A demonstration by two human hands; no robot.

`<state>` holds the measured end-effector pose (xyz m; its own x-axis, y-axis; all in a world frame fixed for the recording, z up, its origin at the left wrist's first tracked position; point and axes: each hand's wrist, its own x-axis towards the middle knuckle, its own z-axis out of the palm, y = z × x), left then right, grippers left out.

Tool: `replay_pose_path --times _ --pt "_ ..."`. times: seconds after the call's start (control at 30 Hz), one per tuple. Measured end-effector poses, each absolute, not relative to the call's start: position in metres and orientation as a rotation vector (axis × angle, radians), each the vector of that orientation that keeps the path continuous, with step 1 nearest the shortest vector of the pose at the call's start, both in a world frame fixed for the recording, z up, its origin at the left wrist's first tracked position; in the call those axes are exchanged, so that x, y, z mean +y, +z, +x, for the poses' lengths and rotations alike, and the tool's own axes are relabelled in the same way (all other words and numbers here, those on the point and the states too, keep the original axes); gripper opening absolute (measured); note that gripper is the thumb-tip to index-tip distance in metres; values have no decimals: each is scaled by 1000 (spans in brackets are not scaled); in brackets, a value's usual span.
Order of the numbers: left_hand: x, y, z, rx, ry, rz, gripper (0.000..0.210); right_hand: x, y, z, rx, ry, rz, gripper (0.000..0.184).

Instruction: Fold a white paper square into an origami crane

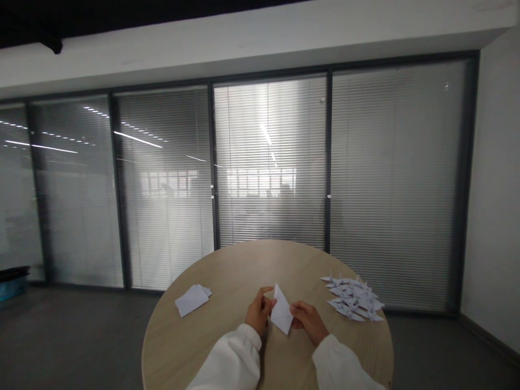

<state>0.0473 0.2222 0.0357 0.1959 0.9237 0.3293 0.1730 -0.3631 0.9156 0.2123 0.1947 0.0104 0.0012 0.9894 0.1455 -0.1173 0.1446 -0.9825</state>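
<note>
Between my two hands is a folded piece of white paper (281, 313), kite-shaped, with its narrow point facing away from me and crease lines on its face. My left hand (259, 311) pinches its left edge between thumb and fingers. On the right edge, my right hand (306, 318) grips it with the thumb on top, the other fingers partly hidden beneath. The paper is held just over the round wooden table (268, 265); whether it touches the surface I cannot tell.
Left on the table lies a small stack of white paper sheets (193, 300). To the right is a pile of several folded paper cranes (355, 298). Glass partitions with blinds (270, 162) stand behind the table. A blue bin with a black liner (13, 283) is at far left.
</note>
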Motion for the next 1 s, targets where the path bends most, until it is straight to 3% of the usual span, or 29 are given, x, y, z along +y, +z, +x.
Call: replay_pose_path --times 0.2,0.5,1.0 --pt "220 39 46 1045 1160 1797 46 195 9 213 -1192 1139 -999 33" --pt "224 31 46 972 1172 2050 73 193 12 214 -1128 1161 -924 31" --pt "219 39 46 1040 1202 1922 41 192 14 212 -1137 1180 -938 32"
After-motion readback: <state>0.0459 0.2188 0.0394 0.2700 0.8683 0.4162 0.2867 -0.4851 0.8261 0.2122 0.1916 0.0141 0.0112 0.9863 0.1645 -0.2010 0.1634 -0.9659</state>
